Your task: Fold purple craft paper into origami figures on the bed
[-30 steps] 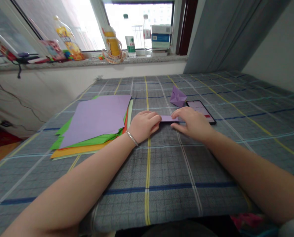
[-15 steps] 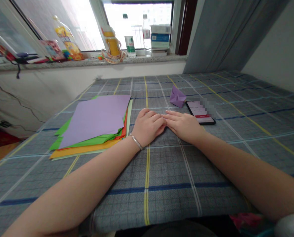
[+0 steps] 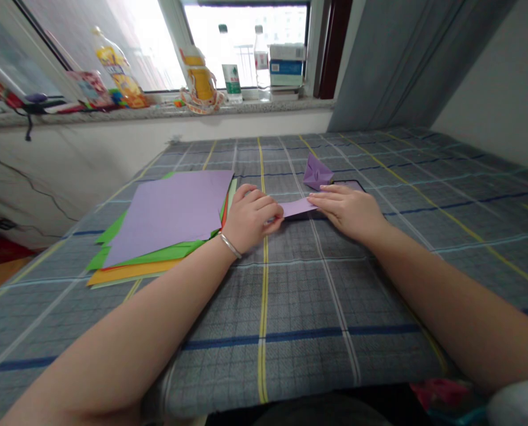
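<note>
A narrow folded piece of purple paper (image 3: 298, 207) lies on the checked cloth between my hands. My left hand (image 3: 251, 218), a silver bangle at its wrist, has curled fingers closed on the paper's left end. Over the right end rests my right hand (image 3: 349, 210), its fingers stretched out flat and pressing the paper down. Both ends of the strip are partly hidden under the fingers. Just beyond my right hand stands a folded purple paper shape (image 3: 317, 171). A phone (image 3: 349, 184) lies there too, mostly covered by that hand.
A stack of coloured sheets, with a purple sheet (image 3: 175, 210) on top, lies left of my left hand. Bottles, a yellow cup (image 3: 200, 80) and boxes (image 3: 287, 68) line the windowsill at the back. A grey curtain (image 3: 405, 59) hangs at the right.
My hands were together and have moved apart, the left one leftward and the right one rightward over the phone. The purple strip between them has come into view.
</note>
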`<action>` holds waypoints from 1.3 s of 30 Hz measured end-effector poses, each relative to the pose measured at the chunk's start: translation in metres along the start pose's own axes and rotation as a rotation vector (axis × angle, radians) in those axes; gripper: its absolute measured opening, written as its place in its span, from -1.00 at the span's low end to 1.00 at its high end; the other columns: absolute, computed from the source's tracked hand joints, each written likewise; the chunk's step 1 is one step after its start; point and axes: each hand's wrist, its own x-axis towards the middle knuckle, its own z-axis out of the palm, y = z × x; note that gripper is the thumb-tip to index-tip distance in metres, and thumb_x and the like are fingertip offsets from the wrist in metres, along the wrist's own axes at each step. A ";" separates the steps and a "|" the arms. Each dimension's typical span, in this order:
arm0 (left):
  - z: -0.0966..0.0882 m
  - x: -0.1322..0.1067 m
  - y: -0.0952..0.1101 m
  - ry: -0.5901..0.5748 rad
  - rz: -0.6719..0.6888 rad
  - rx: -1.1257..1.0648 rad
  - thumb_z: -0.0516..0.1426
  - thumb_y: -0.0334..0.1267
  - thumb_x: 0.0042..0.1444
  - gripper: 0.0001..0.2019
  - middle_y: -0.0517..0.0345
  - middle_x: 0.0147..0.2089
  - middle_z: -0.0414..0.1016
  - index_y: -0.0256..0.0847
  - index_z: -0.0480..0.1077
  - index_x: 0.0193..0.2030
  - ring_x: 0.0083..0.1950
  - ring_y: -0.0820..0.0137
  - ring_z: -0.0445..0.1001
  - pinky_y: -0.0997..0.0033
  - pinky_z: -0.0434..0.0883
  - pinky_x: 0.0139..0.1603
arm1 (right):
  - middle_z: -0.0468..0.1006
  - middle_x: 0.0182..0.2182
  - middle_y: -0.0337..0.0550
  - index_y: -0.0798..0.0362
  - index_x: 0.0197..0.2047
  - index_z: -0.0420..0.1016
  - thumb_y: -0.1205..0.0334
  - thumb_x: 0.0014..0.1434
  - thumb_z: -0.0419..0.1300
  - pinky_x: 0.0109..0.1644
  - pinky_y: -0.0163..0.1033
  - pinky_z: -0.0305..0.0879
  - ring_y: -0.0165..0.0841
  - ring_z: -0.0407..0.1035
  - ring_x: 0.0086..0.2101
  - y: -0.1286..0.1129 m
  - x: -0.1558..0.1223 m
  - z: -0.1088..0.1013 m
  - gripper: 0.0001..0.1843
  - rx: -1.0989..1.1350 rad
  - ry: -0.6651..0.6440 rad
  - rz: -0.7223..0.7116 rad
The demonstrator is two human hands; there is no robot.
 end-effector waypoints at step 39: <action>0.004 -0.006 0.003 -0.043 -0.581 -0.507 -0.07 -0.09 0.28 -0.76 0.20 -0.42 0.36 -0.16 0.21 -0.34 -0.37 0.40 0.36 0.38 0.27 -0.29 | 0.58 -0.02 -0.17 0.01 0.09 0.50 0.24 0.32 0.02 -0.03 -0.16 0.38 -0.29 0.45 -0.05 -0.008 0.001 0.001 -0.66 0.122 0.044 0.030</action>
